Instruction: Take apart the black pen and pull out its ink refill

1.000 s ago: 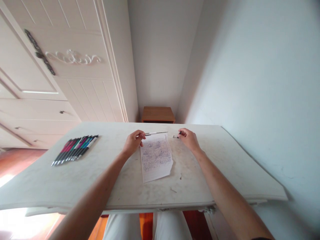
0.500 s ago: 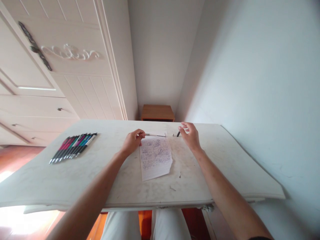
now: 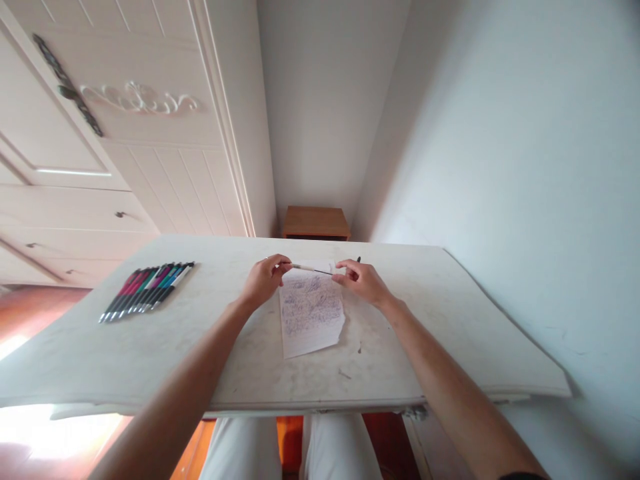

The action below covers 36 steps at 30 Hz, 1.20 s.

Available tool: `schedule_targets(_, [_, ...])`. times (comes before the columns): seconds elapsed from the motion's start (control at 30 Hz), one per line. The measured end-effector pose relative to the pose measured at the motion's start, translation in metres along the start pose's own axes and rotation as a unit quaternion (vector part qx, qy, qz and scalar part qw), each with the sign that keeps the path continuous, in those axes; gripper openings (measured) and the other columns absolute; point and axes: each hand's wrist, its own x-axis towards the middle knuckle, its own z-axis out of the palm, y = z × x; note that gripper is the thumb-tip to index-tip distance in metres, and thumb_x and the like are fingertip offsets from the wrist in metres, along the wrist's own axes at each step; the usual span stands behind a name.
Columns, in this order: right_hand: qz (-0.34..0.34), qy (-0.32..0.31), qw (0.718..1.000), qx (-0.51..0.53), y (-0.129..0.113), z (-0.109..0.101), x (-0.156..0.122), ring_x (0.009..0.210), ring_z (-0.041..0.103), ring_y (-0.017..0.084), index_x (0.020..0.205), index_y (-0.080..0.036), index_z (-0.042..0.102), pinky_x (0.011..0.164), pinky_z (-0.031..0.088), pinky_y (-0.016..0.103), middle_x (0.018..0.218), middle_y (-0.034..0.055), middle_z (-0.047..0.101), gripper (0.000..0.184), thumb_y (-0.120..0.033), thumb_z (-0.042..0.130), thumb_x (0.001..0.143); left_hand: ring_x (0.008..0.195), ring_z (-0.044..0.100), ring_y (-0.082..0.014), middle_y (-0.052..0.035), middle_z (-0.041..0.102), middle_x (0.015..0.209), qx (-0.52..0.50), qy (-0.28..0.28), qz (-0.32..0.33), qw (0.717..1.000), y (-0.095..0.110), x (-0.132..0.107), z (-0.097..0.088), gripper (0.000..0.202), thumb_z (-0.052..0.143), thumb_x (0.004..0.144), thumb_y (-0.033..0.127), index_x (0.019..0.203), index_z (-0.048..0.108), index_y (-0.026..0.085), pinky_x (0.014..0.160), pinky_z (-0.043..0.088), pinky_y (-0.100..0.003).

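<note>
My left hand (image 3: 262,281) pinches the white end of a slim white-and-black pen (image 3: 311,268), fingers clamped together on its barrel. The pen's long axis runs nearly level, 9 to 3 o'clock. My right hand (image 3: 363,281) lies at its 3 o'clock end, fingers curled toward the dark tip; whether they touch it I cannot tell. Below the pen lies a scribbled white paper sheet (image 3: 311,313) on a scuffed white tabletop (image 3: 385,360). A small black cap-like piece (image 3: 359,260) sits at 1 o'clock from my right hand, and a row of multicoloured pens (image 3: 146,291) lies at 9 o'clock from my left.
</note>
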Motion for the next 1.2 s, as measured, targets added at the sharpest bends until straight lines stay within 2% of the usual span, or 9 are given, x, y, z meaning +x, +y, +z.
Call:
schedule_targets(0.13, [-0.014, -0.022, 0.999, -0.038, 0.001, 0.005, 0.0, 0.053, 0.042, 0.009, 0.083, -0.017, 0.072, 0.056, 0.031, 0.024, 0.06, -0.0022, 0.053, 0.02, -0.036, 0.063, 0.083, 0.048, 0.059, -0.0118, 0.0018, 0.062, 0.061, -0.004, -0.004, -0.005, 1.0, 0.002, 0.0, -0.001, 0.021, 0.051, 0.085, 0.035, 0.084, 0.064, 0.018, 0.057, 0.044, -0.023])
schedule_targets(0.27, [-0.026, -0.02, 0.999, -0.037, 0.001, 0.009, 0.001, 0.056, 0.044, 0.01, 0.083, -0.017, 0.073, 0.058, 0.032, 0.024, 0.064, -0.0007, 0.056, 0.014, -0.028, 0.064, 0.082, 0.048, 0.059, -0.0123, 0.0022, 0.061, 0.058, -0.022, -0.002, -0.022, 1.0, 0.003, -0.001, -0.001, 0.022, 0.053, 0.084, 0.036, 0.085, 0.065, 0.018, 0.053, 0.043, -0.022])
schedule_targets(0.43, [-0.028, -0.02, 0.998, -0.049, 0.002, 0.009, 0.001, 0.059, 0.048, 0.011, 0.081, -0.017, 0.072, 0.06, 0.034, 0.024, 0.066, 0.0006, 0.058, 0.012, -0.025, 0.063, 0.082, 0.049, 0.059, -0.0124, 0.0, 0.063, 0.063, -0.067, -0.001, -0.037, 0.997, 0.0, 0.001, -0.001, 0.027, 0.056, 0.083, 0.042, 0.086, 0.065, 0.017, 0.048, 0.043, -0.022])
schedule_targets(0.5, [-0.025, -0.012, 0.998, -0.056, 0.004, 0.006, 0.001, 0.06, 0.049, 0.012, 0.08, -0.018, 0.072, 0.061, 0.035, 0.024, 0.068, 0.0013, 0.06, 0.013, -0.025, 0.062, 0.082, 0.05, 0.059, -0.0124, -0.0019, 0.064, 0.068, -0.109, 0.012, -0.052, 0.993, -0.003, 0.003, -0.001, 0.03, 0.059, 0.08, 0.044, 0.087, 0.065, 0.016, 0.045, 0.043, -0.021])
schedule_targets(0.67, [0.003, -0.004, 0.997, -0.071, 0.01, -0.004, 0.003, 0.059, 0.049, 0.013, 0.079, -0.018, 0.072, 0.06, 0.035, 0.025, 0.064, 0.0009, 0.06, 0.016, -0.028, 0.06, 0.082, 0.051, 0.06, -0.0133, -0.0027, 0.062, 0.066, -0.167, 0.049, -0.089, 0.981, -0.007, 0.007, -0.006, 0.036, 0.063, 0.076, 0.043, 0.095, 0.065, 0.013, 0.04, 0.04, -0.02])
schedule_targets(0.87, [0.054, -0.039, 0.995, -0.079, 0.009, -0.009, 0.001, 0.059, 0.051, 0.013, 0.076, -0.019, 0.072, 0.06, 0.034, 0.025, 0.065, 0.0006, 0.063, 0.015, -0.027, 0.06, 0.08, 0.052, 0.06, -0.0102, -0.006, 0.066, 0.084, -0.148, 0.087, -0.055, 0.984, -0.006, 0.007, -0.013, 0.033, 0.058, 0.079, 0.034, 0.104, 0.067, 0.014, 0.041, 0.04, -0.019])
schedule_targets(1.03, [0.079, -0.04, 0.991, -0.096, 0.008, -0.011, -0.001, 0.059, 0.053, 0.014, 0.075, -0.021, 0.072, 0.058, 0.034, 0.025, 0.063, 0.0, 0.063, 0.014, -0.027, 0.06, 0.078, 0.052, 0.059, -0.0101, -0.0042, 0.065, 0.074, -0.111, 0.094, -0.035, 0.989, -0.002, 0.006, -0.016, 0.032, 0.054, 0.08, 0.03, 0.104, 0.068, 0.013, 0.044, 0.041, -0.02])
schedule_targets(1.2, [0.08, -0.03, 0.991, -0.102, 0.009, -0.014, -0.001, 0.057, 0.053, 0.014, 0.074, -0.021, 0.072, 0.057, 0.034, 0.025, 0.061, 0.0, 0.063, 0.013, -0.028, 0.061, 0.078, 0.053, 0.06, -0.0127, -0.0021, 0.062, 0.064, -0.104, 0.088, -0.061, 0.989, -0.004, 0.006, -0.017, 0.034, 0.056, 0.079, 0.033, 0.104, 0.068, 0.014, 0.045, 0.043, -0.021])
